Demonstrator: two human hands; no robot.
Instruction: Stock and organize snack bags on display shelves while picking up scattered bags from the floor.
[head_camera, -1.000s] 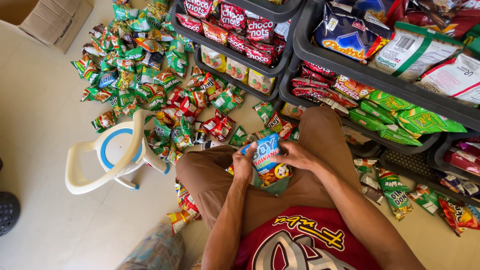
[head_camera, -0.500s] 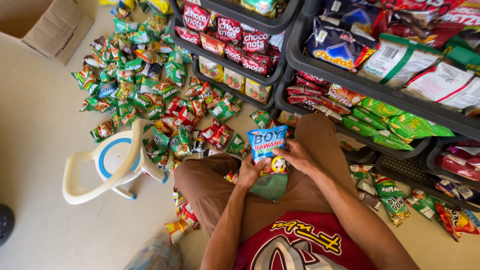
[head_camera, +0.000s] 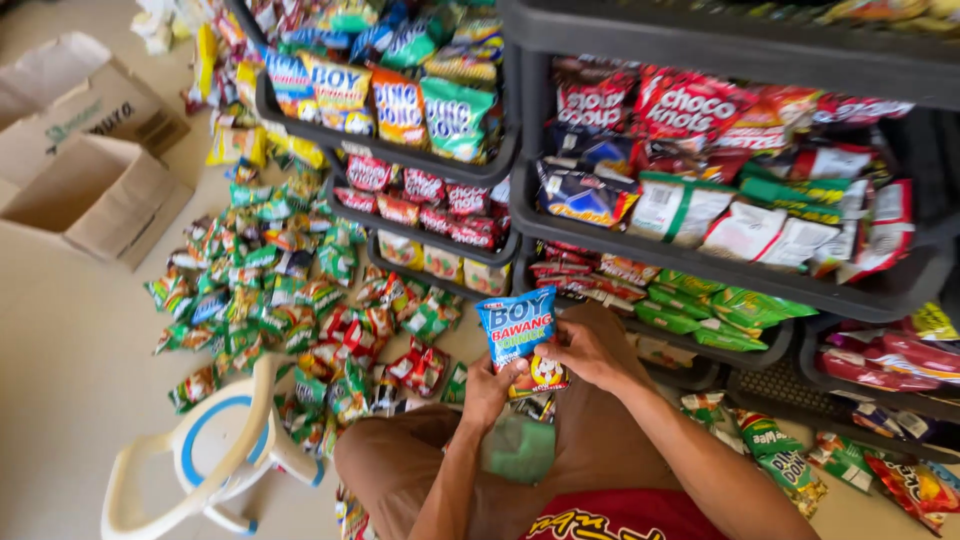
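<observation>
— Step in hand?

— By the look of it, squaring up a blue snack packet (head_camera: 517, 330), perhaps with more stacked behind; cannot tell how many. Held upright above the lap, in front of the lower edge of the black rack (head_camera: 700, 265), well clear of the floor (head_camera: 70, 380).

— Hands?

— Left hand (head_camera: 490, 385) under the packet's lower left corner, thumb pressed on the front, fingers curled out of sight behind. Right hand (head_camera: 585, 352) on the lower right edge, fingers together and pinching it, wrist bent inward. Both forearms drawn in close over the knees.

— Needed for a next move?

— Probably a firm pinch at both bottom corners, to stop slippery foil from sliding or fanning out. Also care with the green packet (head_camera: 520, 450) loose on the lap just below.

— Around it?

— Heap of packets (head_camera: 290, 300) across the floor to the left, white and blue stool (head_camera: 215, 460) near the left knee, cardboard boxes (head_camera: 95, 195) beyond.
</observation>
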